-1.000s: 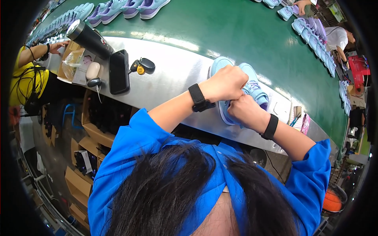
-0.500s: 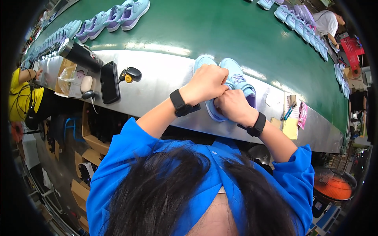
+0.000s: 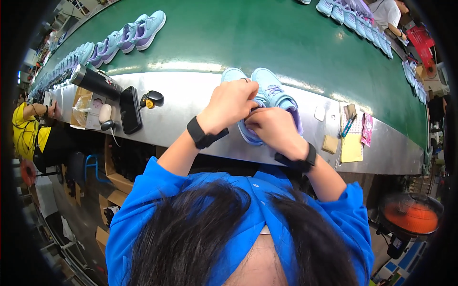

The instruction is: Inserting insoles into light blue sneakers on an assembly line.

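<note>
A pair of light-blue sneakers with purple lining sits on the metal edge of the bench, toes pointing away. The left sneaker [image 3: 233,74] lies largely beneath my hands, with its toe and part of its sole showing. Across its upper, my left hand [image 3: 230,106] is closed, fingers bent in a pinch. My right hand [image 3: 279,127] is also closed, its fingertips meeting the left hand's at the shoe opening. The exact part they pinch is hidden. Beside them stands the right sneaker [image 3: 269,86], its purple laces and strap visible.
A green conveyor belt [image 3: 214,38] runs beyond the bench, carrying rows of similar sneakers [image 3: 150,31]. At left lie a black bottle [image 3: 98,82], a phone [image 3: 130,109] and keys [image 3: 151,98]. At right are a blue cutter [image 3: 347,127] and yellow paper [image 3: 352,150]. Other people stand at both sides.
My view has shifted slightly, so the bench things sit differently in the picture. Both hands stay at the left sneaker; the right hand's fingers have opened out a little from a tighter curl.
</note>
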The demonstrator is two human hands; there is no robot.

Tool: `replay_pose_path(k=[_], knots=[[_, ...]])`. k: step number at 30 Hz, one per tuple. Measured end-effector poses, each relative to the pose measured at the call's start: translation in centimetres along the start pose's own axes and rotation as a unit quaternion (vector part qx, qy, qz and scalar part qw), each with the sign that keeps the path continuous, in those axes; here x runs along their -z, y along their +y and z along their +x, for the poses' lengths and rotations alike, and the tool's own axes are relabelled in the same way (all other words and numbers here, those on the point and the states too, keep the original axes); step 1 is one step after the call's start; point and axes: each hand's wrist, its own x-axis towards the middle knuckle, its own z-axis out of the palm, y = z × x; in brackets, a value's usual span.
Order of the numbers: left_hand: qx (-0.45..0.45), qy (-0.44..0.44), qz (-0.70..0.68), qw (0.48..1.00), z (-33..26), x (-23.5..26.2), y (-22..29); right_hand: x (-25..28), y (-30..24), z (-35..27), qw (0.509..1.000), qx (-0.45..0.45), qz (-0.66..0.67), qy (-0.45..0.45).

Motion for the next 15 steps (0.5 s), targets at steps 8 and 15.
replay_pose_path(k=[8, 15], knots=[[-0.178, 0.095, 0.031, 0.979, -2.1, -5.1, 4.2, 5.1, 3.3, -5.1, 0.962, -0.236, -0.124, 0.057], [-0.201, 0.057, 0.138, 0.968, -4.1, -8.9, 5.7, 2.3, 3.1, -4.2, 0.945, -0.149, -0.292, -0.011]])
